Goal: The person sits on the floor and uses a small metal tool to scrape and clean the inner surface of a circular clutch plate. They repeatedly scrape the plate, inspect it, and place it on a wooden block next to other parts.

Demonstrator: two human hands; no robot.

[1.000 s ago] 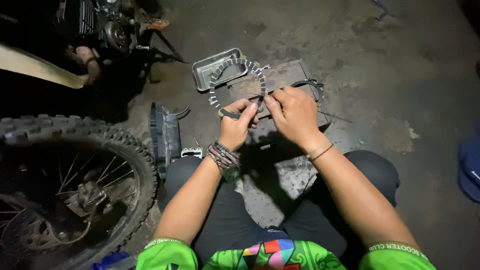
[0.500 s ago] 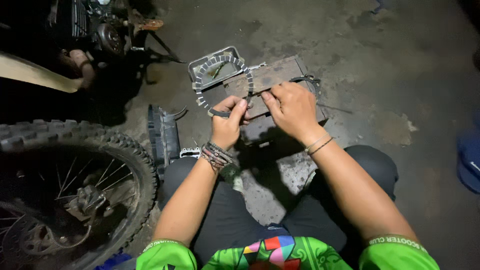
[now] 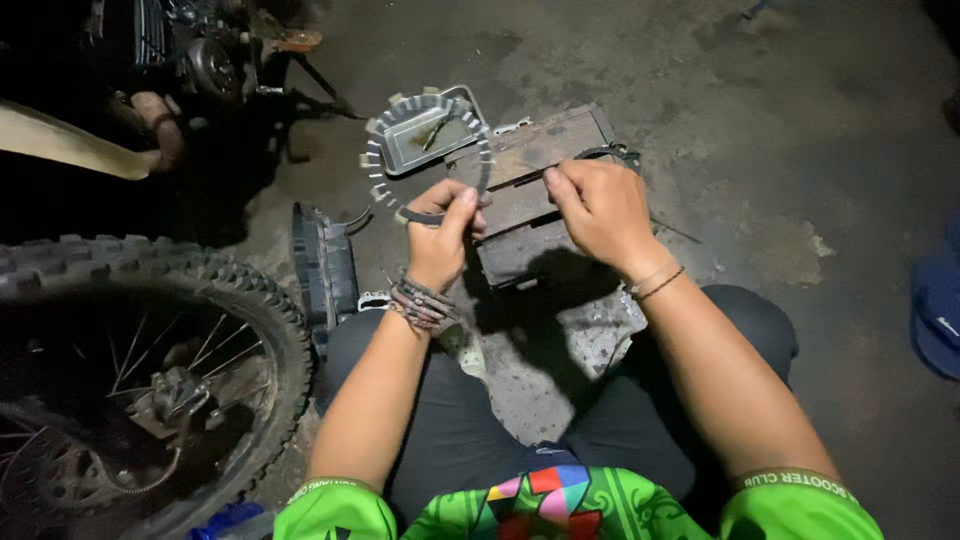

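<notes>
Clutch plate ring (image 3: 425, 150), toothed round its rim, is sitting at upper centre of the frame, where we are holding it up off the floor. Our left hand (image 3: 440, 235) is pinching its lower edge, tilting it for a look. Our right hand (image 3: 600, 215) is curled with fingertips together, just beside it; we cannot tell what it is gripping. Below are lying a metal tray (image 3: 470, 100) and wooden block (image 3: 535, 195); a knobbly tyre (image 3: 150, 350) is filling the lower left.
</notes>
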